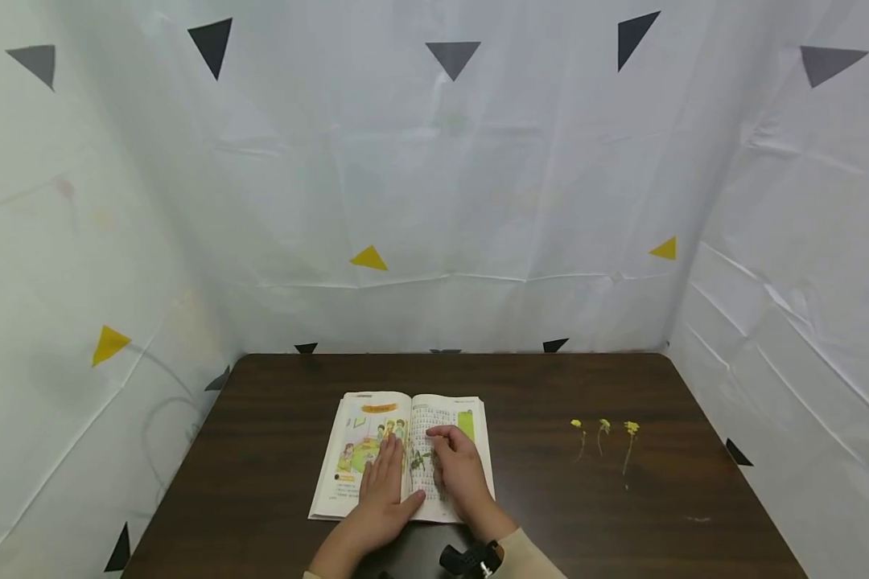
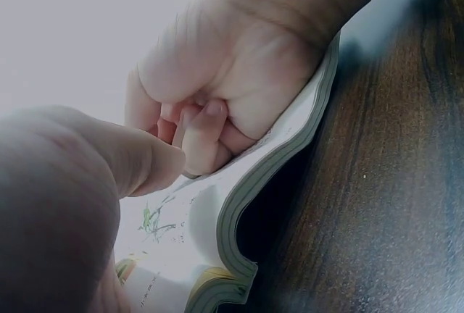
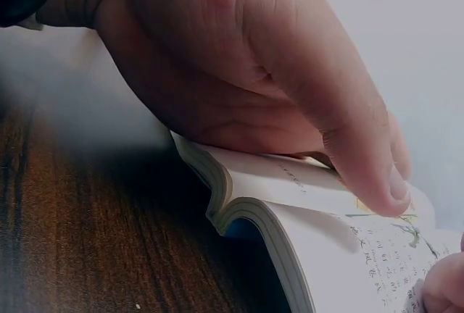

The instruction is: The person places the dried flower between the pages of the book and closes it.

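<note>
An open book (image 1: 471, 498) lies on the dark table. My left hand (image 1: 382, 490) rests flat on its illustrated left page, fingers straight and thumb out toward the fold. Over the printed right page is my right hand (image 1: 463, 476), its fingers curled in toward the palm; I see nothing held in it. Between the hands, a small green plant sprig (image 1: 418, 461) lies on the right page near the fold. The left wrist view shows the same sprig (image 2: 154, 219) below the curled right fingers (image 2: 203, 135). In the right wrist view, the sprig (image 3: 413, 235) lies just below the left thumb.
Three small yellow flowers on thin stems, one of them this flower (image 1: 631, 438), lie apart on the right side of the wooden table (image 1: 550, 498). White sheeting (image 1: 449, 201) with dark and yellow triangles hangs behind and along both sides.
</note>
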`<action>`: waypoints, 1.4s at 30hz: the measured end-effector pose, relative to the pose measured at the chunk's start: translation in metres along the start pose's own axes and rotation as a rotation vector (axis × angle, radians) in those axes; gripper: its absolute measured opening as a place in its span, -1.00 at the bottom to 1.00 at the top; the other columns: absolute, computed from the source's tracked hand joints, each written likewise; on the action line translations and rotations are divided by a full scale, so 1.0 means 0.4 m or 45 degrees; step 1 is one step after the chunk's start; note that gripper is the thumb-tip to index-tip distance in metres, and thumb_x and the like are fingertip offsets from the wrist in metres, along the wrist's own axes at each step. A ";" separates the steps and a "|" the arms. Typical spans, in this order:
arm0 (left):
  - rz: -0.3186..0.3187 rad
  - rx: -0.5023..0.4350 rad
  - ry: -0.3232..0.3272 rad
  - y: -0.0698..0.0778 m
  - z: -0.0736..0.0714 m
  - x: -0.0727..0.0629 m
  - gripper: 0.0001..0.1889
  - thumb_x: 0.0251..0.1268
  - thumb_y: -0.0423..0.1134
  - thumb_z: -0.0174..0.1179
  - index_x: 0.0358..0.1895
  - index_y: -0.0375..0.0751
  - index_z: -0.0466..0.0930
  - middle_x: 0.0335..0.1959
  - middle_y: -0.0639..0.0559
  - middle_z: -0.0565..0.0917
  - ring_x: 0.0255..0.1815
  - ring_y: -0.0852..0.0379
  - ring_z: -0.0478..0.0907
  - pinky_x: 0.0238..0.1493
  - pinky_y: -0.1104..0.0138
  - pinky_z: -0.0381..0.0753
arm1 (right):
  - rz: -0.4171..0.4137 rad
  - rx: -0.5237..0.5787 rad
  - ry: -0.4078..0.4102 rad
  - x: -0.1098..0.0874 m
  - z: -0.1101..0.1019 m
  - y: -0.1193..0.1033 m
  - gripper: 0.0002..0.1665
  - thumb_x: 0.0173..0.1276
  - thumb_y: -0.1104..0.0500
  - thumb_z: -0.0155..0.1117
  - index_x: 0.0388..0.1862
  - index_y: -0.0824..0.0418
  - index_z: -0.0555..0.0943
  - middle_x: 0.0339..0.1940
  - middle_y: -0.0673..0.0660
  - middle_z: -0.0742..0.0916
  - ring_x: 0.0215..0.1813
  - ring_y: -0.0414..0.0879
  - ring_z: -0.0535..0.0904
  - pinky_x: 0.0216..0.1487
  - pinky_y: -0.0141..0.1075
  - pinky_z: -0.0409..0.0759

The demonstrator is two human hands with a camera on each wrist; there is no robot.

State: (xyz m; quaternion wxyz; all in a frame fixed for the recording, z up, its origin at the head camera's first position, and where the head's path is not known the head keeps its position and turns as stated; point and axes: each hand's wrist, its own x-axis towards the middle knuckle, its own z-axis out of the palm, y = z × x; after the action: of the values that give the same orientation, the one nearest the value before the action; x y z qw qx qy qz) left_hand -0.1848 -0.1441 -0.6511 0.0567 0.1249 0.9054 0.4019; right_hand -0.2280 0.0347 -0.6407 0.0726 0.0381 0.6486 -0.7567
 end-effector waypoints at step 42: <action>0.011 0.083 -0.006 0.040 -0.011 -0.024 0.02 0.38 0.14 0.43 0.72 -0.25 0.13 0.85 -0.29 -0.20 0.87 -0.33 -0.29 0.72 -0.40 -0.32 | -0.087 -0.790 -0.414 -0.132 -0.292 -0.053 -0.29 0.36 0.16 0.61 0.48 0.14 0.62 -0.39 0.03 0.66 -0.46 -0.24 0.49 -0.46 -0.41 0.46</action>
State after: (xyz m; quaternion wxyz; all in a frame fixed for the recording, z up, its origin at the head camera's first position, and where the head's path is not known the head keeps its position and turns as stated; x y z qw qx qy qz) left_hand -0.1734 -0.1396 -0.6362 0.0529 0.1315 0.9173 0.3721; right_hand -0.1836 0.1562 -0.6303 0.1576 -0.1285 0.8286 -0.5217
